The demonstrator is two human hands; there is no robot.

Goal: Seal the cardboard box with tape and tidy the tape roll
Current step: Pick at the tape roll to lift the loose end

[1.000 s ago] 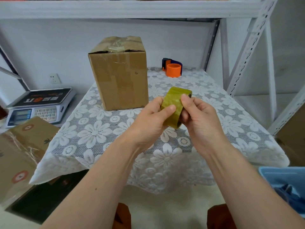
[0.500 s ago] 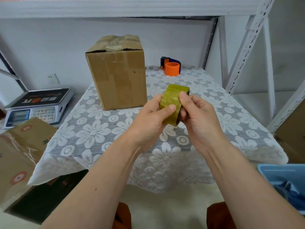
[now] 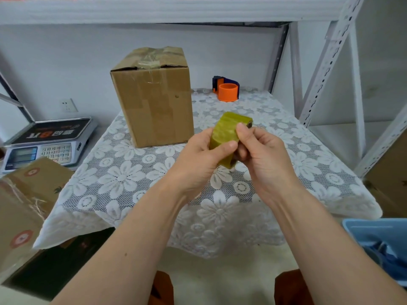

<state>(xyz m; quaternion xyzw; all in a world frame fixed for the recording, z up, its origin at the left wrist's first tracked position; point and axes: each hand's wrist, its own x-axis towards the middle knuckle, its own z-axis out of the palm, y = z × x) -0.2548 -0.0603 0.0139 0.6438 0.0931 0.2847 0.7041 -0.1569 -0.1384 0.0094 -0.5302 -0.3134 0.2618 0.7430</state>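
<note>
The brown cardboard box (image 3: 154, 97) stands upright on the lace-covered tabletop (image 3: 123, 179), flaps down under creased clear tape — what it holds is hidden. A blue plastic bin (image 3: 378, 241) at lower right holds something dark blue, too blurred to name. The left hand (image 3: 198, 159) and right hand (image 3: 262, 155) both clamp the olive-yellow roll of packing tape (image 3: 226, 137), held above the tabletop, in front of the box. The grey weighing scale (image 3: 44, 144) carries an orange-and-white logo, unreadable. An orange tape dispenser (image 3: 226, 89) sits behind — well apart.
</note>
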